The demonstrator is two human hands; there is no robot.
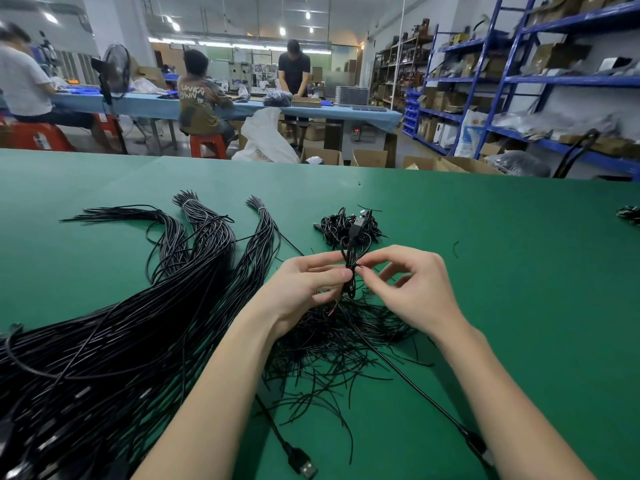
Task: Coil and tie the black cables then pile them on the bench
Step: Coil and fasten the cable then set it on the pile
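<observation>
A small coiled black cable [352, 252] with a USB plug at its top stands upright between my hands above the green bench [519, 271]. My left hand [304, 285] pinches the coil's waist between thumb and fingers. My right hand [412, 285] pinches a thin tie at the same waist with thumb and forefinger. Behind them lies a small pile of tied coils [346, 226]. Long bundles of uncoiled black cables [145, 323] fan across the left. A heap of loose thin black ties [339, 344] lies under my wrists.
Two loose cables with USB plugs [303, 462] run toward the near edge. Another dark coil [630, 214] sits at the far right. Beyond the bench are cardboard boxes, blue shelving at right, and three people at a blue table.
</observation>
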